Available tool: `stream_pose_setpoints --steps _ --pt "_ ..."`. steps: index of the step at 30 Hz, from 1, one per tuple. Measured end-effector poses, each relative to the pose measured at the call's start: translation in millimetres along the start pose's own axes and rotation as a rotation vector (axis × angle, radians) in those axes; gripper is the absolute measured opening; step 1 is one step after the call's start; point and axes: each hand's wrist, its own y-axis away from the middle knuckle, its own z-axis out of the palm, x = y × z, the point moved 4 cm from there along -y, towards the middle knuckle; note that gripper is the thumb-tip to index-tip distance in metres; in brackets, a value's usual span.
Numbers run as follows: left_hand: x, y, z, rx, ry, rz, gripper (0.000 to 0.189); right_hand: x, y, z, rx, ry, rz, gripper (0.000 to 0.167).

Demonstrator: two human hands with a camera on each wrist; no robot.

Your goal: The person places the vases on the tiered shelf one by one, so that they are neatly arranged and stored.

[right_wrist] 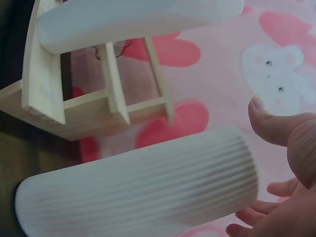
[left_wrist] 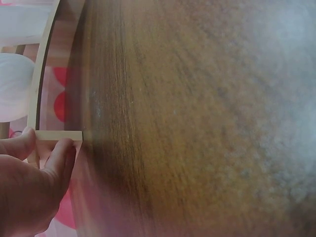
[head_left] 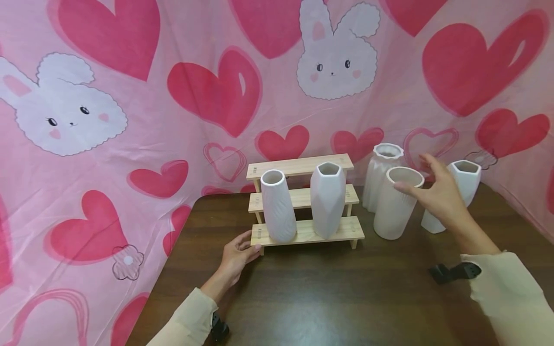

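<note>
A three-step wooden shelf stand (head_left: 303, 166) bears two white vases on its lowest step: a round leaf-textured vase (head_left: 279, 211) at left and a faceted vase (head_left: 327, 204) at right. My left hand (head_left: 235, 257) grips the stand's lower left corner, thumb along the step and fingers at the end leg (left_wrist: 59, 136). To the right, a ribbed white cylindrical vase (head_left: 396, 211) stands on the table. My right hand (head_left: 439, 190) is spread over its rim, thumb on the near side, fingers behind. In the right wrist view the thumb stands apart from the ribbed vase (right_wrist: 143, 190) and fingertips are at its rim.
Behind the ribbed vase stands a white vase with a scalloped rim (head_left: 374, 180). A geometric white vase (head_left: 469, 182) stands right of it, partly hidden by my right hand. A pink cloth (head_left: 207, 120) with hearts and rabbits hangs behind the dark wooden table (head_left: 303, 293).
</note>
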Motion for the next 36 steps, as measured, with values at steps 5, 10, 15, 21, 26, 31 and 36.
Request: stream_pose_setpoints --steps 5,10,15,21,26,31,36 --pt "1.2 2.2 1.3 -0.001 0.009 -0.002 0.056 17 -4.2 9 -0.097 -0.023 0.052 0.093" --pt "-0.1 2.0 1.7 0.004 0.009 -0.011 0.056 24 -3.3 13 -0.153 -0.023 0.083 0.085" --pt "0.2 2.1 1.3 0.001 0.008 -0.010 0.056 26 -3.1 13 -0.145 -0.013 0.093 0.077" --pt "0.0 1.0 1.1 0.002 0.000 -0.016 0.057 25 -2.4 11 -0.136 -0.020 0.089 0.073" --pt "1.0 1.2 1.4 0.005 -0.003 -0.022 0.056 26 -3.9 9 -0.115 -0.016 0.101 0.072" --pt "1.1 0.9 1.9 0.008 0.009 -0.018 0.056 24 -5.5 6 -0.088 -0.011 0.116 0.071" --pt "1.4 1.5 0.9 0.009 0.014 -0.016 0.055 12 -5.6 0 -0.073 -0.008 0.108 0.070"
